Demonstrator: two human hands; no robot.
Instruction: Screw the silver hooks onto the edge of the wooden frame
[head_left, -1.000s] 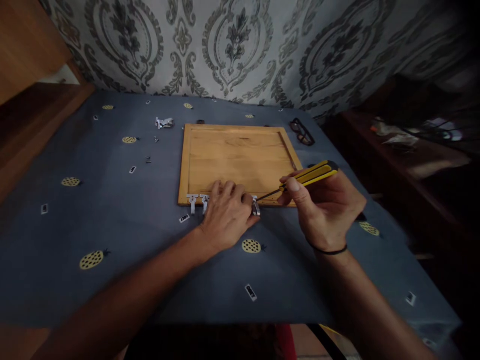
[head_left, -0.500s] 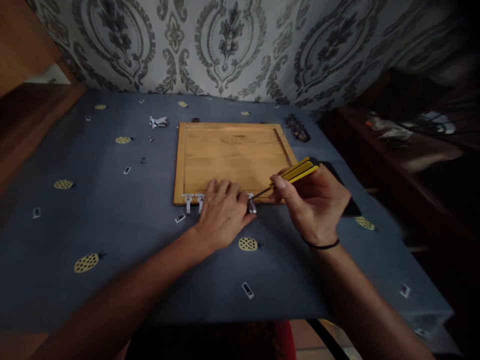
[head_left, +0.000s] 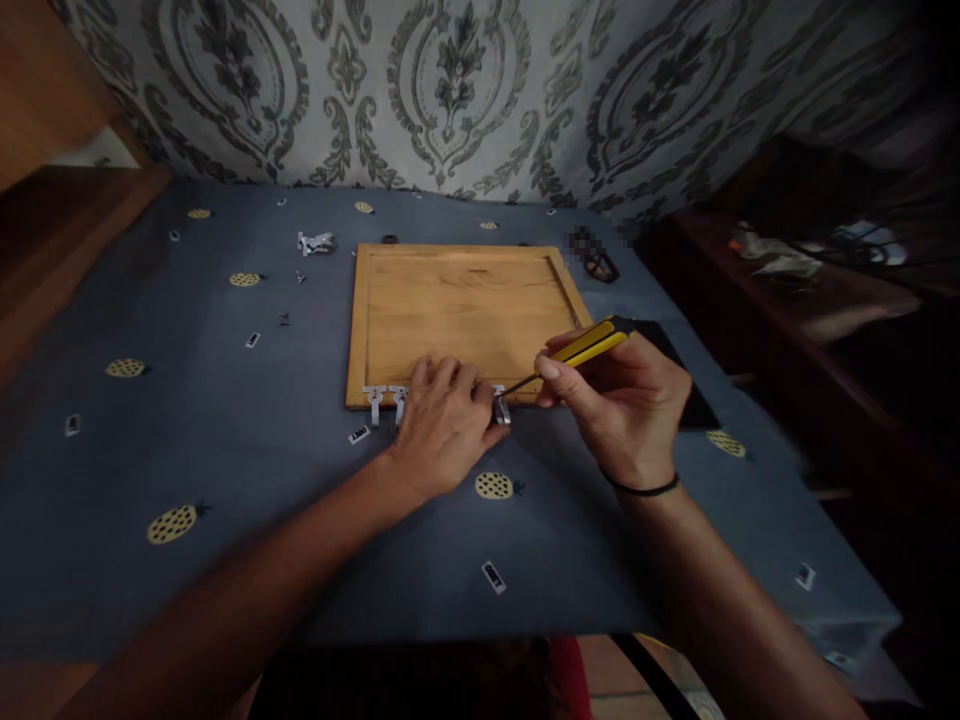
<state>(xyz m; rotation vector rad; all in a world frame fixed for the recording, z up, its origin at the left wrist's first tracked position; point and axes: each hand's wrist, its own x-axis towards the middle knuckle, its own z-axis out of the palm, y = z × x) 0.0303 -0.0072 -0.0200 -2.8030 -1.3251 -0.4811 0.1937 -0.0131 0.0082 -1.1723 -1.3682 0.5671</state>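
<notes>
A framed wooden panel [head_left: 465,310], like a cabinet door, lies flat on the table. Silver hinges [head_left: 376,402] sit along its near edge, left of my left hand [head_left: 450,420]. That hand rests over the edge with its fingers on the wood; thumb and forefinger close about another metal hinge [head_left: 502,408], which they partly cover. In my right hand [head_left: 626,405] is a yellow and black screwdriver [head_left: 592,343], held slanted. Its thin shaft points down-left to this hinge; the exact contact at the tip is too small to make out.
Blue patterned cloth [head_left: 225,420] covers the table. Loose hinges [head_left: 316,243] and small screws [head_left: 285,319] lie left of the panel. A dark object [head_left: 600,266] is at the back right, and a flat black item [head_left: 690,390] lies beyond my right hand. A patterned curtain [head_left: 457,90] hangs behind.
The screwdriver's handle has turned a little in my right hand, and that hand has shifted slightly left. My left hand stays in place at the hinge.
</notes>
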